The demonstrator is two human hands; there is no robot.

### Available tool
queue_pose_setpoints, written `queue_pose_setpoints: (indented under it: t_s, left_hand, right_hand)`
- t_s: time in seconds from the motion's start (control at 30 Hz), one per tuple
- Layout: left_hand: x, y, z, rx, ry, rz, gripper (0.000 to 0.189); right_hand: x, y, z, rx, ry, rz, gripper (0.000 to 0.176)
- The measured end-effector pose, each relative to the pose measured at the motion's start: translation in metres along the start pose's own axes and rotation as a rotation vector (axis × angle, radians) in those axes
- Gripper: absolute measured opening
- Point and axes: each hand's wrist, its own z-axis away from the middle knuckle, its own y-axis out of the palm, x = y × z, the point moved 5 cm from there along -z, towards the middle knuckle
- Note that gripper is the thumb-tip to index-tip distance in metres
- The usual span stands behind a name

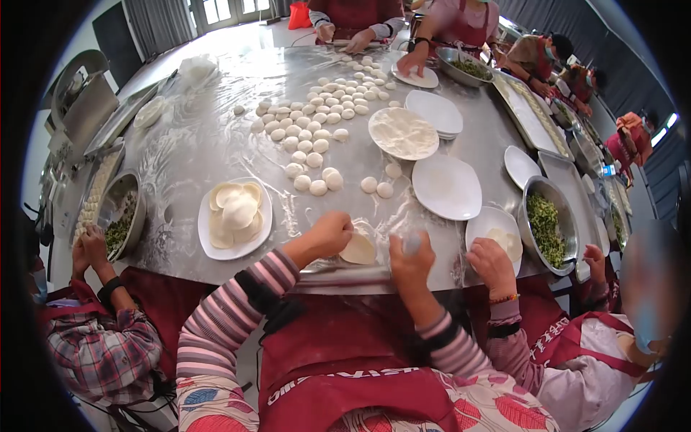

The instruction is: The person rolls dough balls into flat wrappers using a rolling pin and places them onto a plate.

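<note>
My left hand [330, 234] is closed, its fingertips pinching the upper edge of a thin, round dough wrapper [358, 250] at the table's front edge. To the right of the wrapper, my right hand [412, 263] is closed around a pale, blurred thing that I cannot make out. Left of my hands, a white square plate [207, 241] bears a pile of flat dough wrappers [237, 209]. Beyond my hands, several small dough balls [317, 129] lie spread over the floured metal table [180, 155].
A flour plate [403, 133], stacked white plates [435, 115] and another white plate [448, 187] stand right of the dough balls. Bowls of green filling [545, 227] [121, 229] flank me. Co-workers' hands [493, 266] [90, 248] work close on both sides, others across the table.
</note>
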Motion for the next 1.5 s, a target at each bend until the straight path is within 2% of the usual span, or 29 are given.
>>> queue_pose_setpoints:
  t_s: [0.07,0.1,0.17,0.2,0.27,0.33,0.37,0.4,0.43,0.53,0.57,0.6,0.63,0.67,0.7,0.77,0.8,0.83,0.87,0.97,1.0,1.07,1.1,1.17,1.2,1.27,1.4,1.47,1.5]
  left_hand:
    - [-0.001,0.003,0.012,0.023,0.062,0.050,0.015]
    - [-0.001,0.006,0.015,0.041,0.055,0.047,0.015]
    - [-0.009,0.000,0.013,-0.078,0.084,0.056,0.016]
    - [-0.010,0.001,0.009,-0.078,0.087,0.050,0.016]
    - [-0.001,-0.004,-0.002,-0.087,0.074,0.068,0.020]
    - [-0.007,-0.001,0.007,-0.042,0.042,0.019,0.026]
    - [-0.007,0.002,0.012,-0.030,0.076,-0.047,0.028]
    - [-0.005,0.008,0.017,-0.018,0.178,-0.106,0.030]
    - [-0.012,0.001,0.027,0.092,0.095,-0.043,0.040]
    - [-0.003,-0.033,0.054,0.043,0.047,0.148,0.045]
    - [0.005,-0.053,0.064,0.026,-0.044,0.081,0.048]
    - [0.029,-0.069,0.067,-0.038,0.019,0.029,0.040]
    - [0.035,-0.094,0.082,-0.039,-0.003,0.085,0.033]
    - [0.058,-0.117,0.085,-0.077,-0.004,-0.032,0.028]
    - [0.084,-0.139,0.088,-0.213,-0.033,-0.148,0.029]
    - [0.080,-0.176,0.121,-0.709,0.023,-0.471,0.026]
    - [0.063,-0.183,0.134,-0.763,-0.029,-0.450,0.026]
    - [0.044,-0.178,0.144,-0.761,-0.023,-0.366,0.022]
    - [0.030,-0.166,0.151,-0.745,-0.017,-0.279,0.018]
    - [-0.009,-0.087,0.166,-0.504,0.311,-0.340,0.013]
    - [-0.020,-0.054,0.173,-0.399,0.418,-0.374,0.015]
    - [-0.028,0.004,0.178,-0.296,0.559,-0.399,0.040]
    - [-0.030,0.022,0.179,-0.290,0.569,-0.399,0.040]
    - [-0.021,0.046,0.168,-0.257,0.282,-0.654,0.073]
    - [-0.022,0.047,0.160,-0.255,0.292,-0.654,0.073]
    - [-0.023,0.053,0.144,-0.176,0.272,-0.568,0.085]
    - [-0.050,0.071,0.101,-0.171,0.389,-0.533,0.080]
    - [-0.063,0.073,0.077,-0.348,0.391,-0.591,0.068]
    - [-0.065,0.074,0.062,-0.350,0.396,-0.590,0.068]
  right_hand:
    - [-0.002,-0.008,0.012,-0.029,0.026,-0.055,0.028]
    - [-0.002,0.000,0.001,-0.040,-0.059,0.045,0.028]
    - [0.000,0.030,-0.031,-0.025,-0.092,-0.081,0.024]
    - [0.012,0.039,-0.046,-0.035,-0.197,-0.056,0.023]
    - [0.007,0.051,-0.052,-0.039,-0.219,0.021,0.023]
    - [-0.001,0.039,-0.037,-0.025,-0.173,0.040,0.027]
    - [-0.010,0.030,-0.025,-0.058,-0.227,0.061,0.029]
    - [-0.007,0.016,-0.012,0.033,-0.023,-0.052,0.025]
    - [0.012,-0.002,-0.002,-0.022,-0.047,0.013,0.021]
    - [0.001,-0.011,0.016,0.032,0.006,-0.083,0.022]
    - [-0.004,-0.010,0.018,0.035,0.058,-0.149,0.022]
    - [-0.009,-0.011,0.022,0.035,0.116,-0.210,0.021]
    - [-0.011,-0.009,0.021,0.039,0.117,-0.210,0.021]
    - [-0.010,-0.008,0.018,0.041,0.121,-0.211,0.021]
    - [-0.008,-0.007,0.015,0.042,0.102,-0.181,0.021]
    - [-0.007,-0.004,0.009,0.059,0.063,-0.171,0.022]
    - [-0.013,0.002,0.005,0.066,0.092,-0.194,0.022]
    - [-0.018,0.007,0.002,0.069,0.130,-0.211,0.022]
    - [-0.002,0.004,-0.007,0.055,-0.010,-0.121,0.022]
    - [0.040,0.016,-0.040,-0.043,-0.350,0.020,0.025]
    - [0.039,0.026,-0.051,0.029,-0.344,0.021,0.038]
    - [0.047,0.039,-0.067,0.033,-0.332,0.022,0.034]
    - [0.058,0.043,-0.074,0.086,-0.354,-0.008,0.032]
    - [0.072,0.047,-0.080,0.134,-0.377,-0.032,0.031]
    - [0.078,0.048,-0.082,0.136,-0.399,-0.042,0.031]
    - [0.082,0.047,-0.082,0.135,-0.409,-0.039,0.030]
    - [0.082,0.045,-0.082,0.155,-0.397,-0.055,0.029]
    - [0.085,0.044,-0.080,0.159,-0.404,-0.046,0.028]
    - [0.089,0.042,-0.080,0.147,-0.408,-0.061,0.026]
